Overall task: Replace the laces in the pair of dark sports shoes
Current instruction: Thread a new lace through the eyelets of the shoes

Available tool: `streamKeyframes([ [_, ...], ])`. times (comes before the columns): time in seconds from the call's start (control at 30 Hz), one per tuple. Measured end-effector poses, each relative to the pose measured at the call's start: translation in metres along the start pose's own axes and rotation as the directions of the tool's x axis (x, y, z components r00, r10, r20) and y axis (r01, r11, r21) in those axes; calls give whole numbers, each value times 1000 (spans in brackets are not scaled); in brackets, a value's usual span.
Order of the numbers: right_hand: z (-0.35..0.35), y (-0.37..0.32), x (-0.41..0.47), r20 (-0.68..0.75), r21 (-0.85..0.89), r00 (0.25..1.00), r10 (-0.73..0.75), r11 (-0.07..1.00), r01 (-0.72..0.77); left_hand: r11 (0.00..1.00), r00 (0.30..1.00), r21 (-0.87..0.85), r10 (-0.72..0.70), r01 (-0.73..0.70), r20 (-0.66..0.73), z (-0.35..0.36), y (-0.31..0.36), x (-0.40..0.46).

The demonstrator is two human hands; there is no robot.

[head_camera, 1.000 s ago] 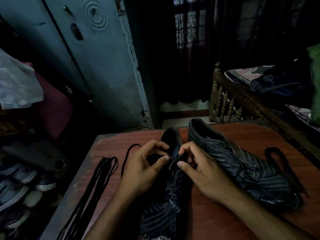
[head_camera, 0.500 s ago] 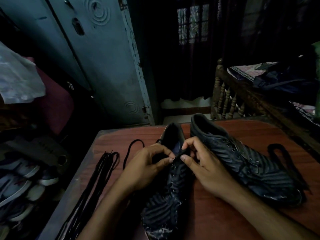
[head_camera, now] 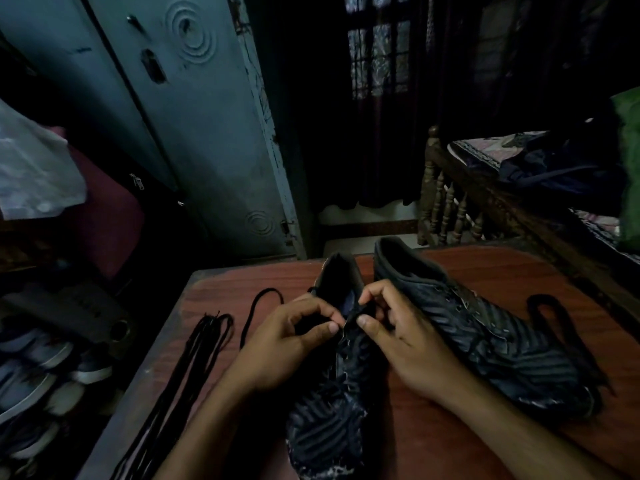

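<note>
At centre frame, a person's left hand and right hand meet over the upper eyelets of a dark sports shoe lying toe-toward-camera on the reddish tabletop. The fingers of each hand are curled in a pinch on what appears to be a black lace at the shoe's throat, though the dim light makes the exact strand hard to tell. The grip keeps the lace end steady at an eyelet while the shoe rests flat for support. The second shoe lies just beside it at right, with a loose black lace curled beyond it. A bundle of black laces stretches along the tabletop's left edge, within easy reach.
</note>
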State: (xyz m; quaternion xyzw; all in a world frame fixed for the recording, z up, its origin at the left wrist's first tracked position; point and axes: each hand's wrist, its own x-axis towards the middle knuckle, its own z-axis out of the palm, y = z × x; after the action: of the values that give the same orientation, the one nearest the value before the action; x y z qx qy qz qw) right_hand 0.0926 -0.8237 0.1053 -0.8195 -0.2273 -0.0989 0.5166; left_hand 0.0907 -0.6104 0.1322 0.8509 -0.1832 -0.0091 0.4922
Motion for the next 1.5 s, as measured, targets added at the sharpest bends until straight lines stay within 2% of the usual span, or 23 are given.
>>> streamKeyframes([
  [0.2, -1, -2, -1, 5, -19, 1000, -6, 1000, 6, 1000, 996, -11, -9, 8, -94, 8, 0, 1],
  [0.27, -1, -3, -1, 18, -13, 1000, -8, 1000, 8, 1000, 995, -25, -7, 4, -95, 8, -1, 1],
  [0.4, -2, -4, -2, 36, -3, 999, 2, 1000, -2, 997, 994, 57, 61, -56, -89, 9, -2, 1],
  [0.67, -1, -3, -1, 45, 6, 999, -7, 1000, 6, 998, 997, 58, 8, -4, -71, 7, 2, 0],
  [0.9, 0, 3, -2, 64, 8, 998, 4, 1000, -4, 931, 991, 344, 132, -122, -6, 6, 3, 0],
  [1.1, -1, 6, 0, 75, -5, 997, -6, 1000, 6, 991, 998, 130, 44, -37, -49, 4, 1, 0],
  [1.27, -2, 5, 1, 63, -4, 998, 2, 1000, -2, 975, 988, 206, 108, -84, -107, 7, 3, 0],
  [1.5, -3, -3, -1, 20, -59, 1000, 1, 998, 0, 994, 996, 85, 63, -68, 62, -4, -5, 1],
])
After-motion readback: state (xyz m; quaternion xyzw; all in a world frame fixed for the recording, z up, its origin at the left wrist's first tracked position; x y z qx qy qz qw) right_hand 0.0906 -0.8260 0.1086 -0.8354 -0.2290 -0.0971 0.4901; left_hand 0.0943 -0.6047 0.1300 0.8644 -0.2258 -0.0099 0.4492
